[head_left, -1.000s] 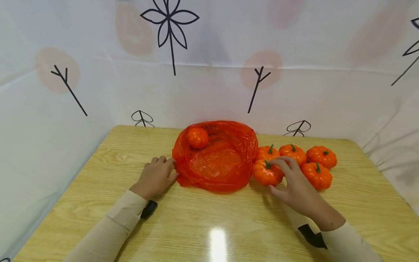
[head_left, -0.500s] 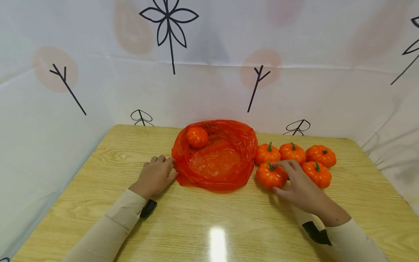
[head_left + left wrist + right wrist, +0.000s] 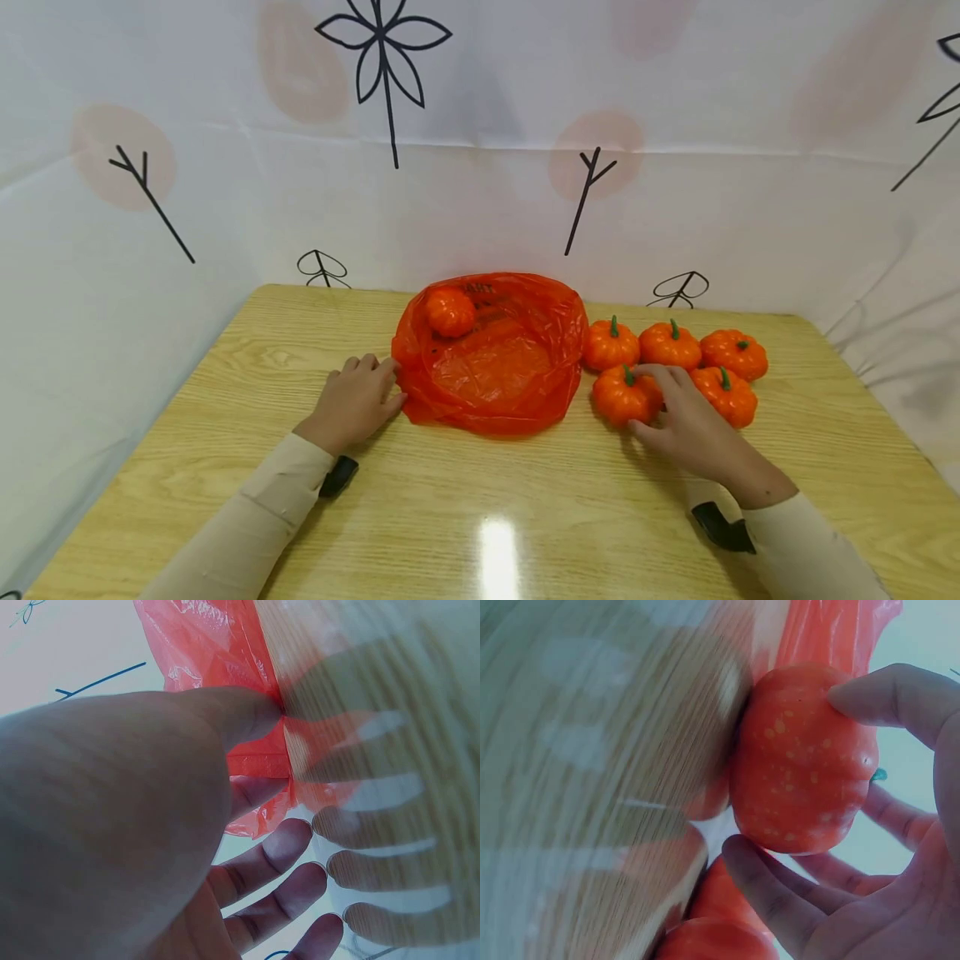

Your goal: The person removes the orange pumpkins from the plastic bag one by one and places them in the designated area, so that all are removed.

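A thin red plastic bag (image 3: 491, 421) lies opened wide near the back of the wooden table, with one small orange pumpkin (image 3: 452, 312) inside at its far left. My left hand (image 3: 355, 406) rests at the bag's left side, thumb and forefinger against the red film and the other fingers spread on the table. To the bag's right, my right hand (image 3: 693, 433) grips another small orange pumpkin (image 3: 626, 397) with a green stem. In the right wrist view, its thumb lies on one side of that pumpkin (image 3: 806, 761) and fingers on the other, the pumpkin close against the tabletop.
Behind the gripped pumpkin stand several others: one pumpkin (image 3: 611, 344) beside the bag, a middle pumpkin (image 3: 670, 347), and a far right pumpkin (image 3: 735, 353). Another pumpkin (image 3: 726, 398) sits just right of my right hand. A patterned white cloth (image 3: 480, 208) rises behind the table (image 3: 420, 508).
My right hand has shifted slightly right with the front pumpkin, away from the bag, so a strip of table shows between them. The left hand and the bag have stayed in place.
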`<state>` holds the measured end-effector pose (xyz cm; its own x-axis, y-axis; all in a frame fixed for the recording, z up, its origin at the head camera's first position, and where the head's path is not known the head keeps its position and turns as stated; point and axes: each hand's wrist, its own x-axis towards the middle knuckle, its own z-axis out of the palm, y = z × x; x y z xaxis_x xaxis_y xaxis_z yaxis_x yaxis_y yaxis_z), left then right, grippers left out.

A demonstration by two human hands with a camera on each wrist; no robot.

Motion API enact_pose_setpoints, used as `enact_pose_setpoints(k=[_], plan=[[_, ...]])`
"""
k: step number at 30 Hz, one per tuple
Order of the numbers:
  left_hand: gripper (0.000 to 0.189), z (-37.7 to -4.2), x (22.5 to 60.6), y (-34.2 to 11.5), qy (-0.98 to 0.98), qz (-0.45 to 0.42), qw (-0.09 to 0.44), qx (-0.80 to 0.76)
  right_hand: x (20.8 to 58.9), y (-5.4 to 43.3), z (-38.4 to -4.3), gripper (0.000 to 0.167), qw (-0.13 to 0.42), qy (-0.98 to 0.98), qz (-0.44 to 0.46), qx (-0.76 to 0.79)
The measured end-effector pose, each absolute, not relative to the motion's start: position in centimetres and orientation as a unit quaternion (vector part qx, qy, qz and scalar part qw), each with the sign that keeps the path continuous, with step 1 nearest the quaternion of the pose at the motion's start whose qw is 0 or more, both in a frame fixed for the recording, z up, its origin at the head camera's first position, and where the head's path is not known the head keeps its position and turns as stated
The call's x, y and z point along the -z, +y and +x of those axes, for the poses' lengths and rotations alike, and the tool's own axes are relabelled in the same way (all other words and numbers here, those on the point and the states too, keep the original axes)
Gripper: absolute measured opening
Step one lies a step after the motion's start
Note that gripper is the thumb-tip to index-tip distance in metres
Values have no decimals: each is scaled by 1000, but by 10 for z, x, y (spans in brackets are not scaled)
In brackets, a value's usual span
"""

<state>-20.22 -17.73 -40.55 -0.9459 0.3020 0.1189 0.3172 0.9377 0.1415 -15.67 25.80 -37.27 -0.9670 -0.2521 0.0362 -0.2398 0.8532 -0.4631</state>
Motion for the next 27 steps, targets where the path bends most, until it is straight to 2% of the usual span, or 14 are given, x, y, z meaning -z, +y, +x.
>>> enact_pose_setpoints(k=[21, 27], plan=[[41, -202, 403, -176, -984, -155, 40, 79, 372, 262, -161, 67, 26, 965, -89, 244], [42, -201, 404, -176, -984, -153, 36, 81, 373, 262, -161, 75, 19, 968, -91, 234]])
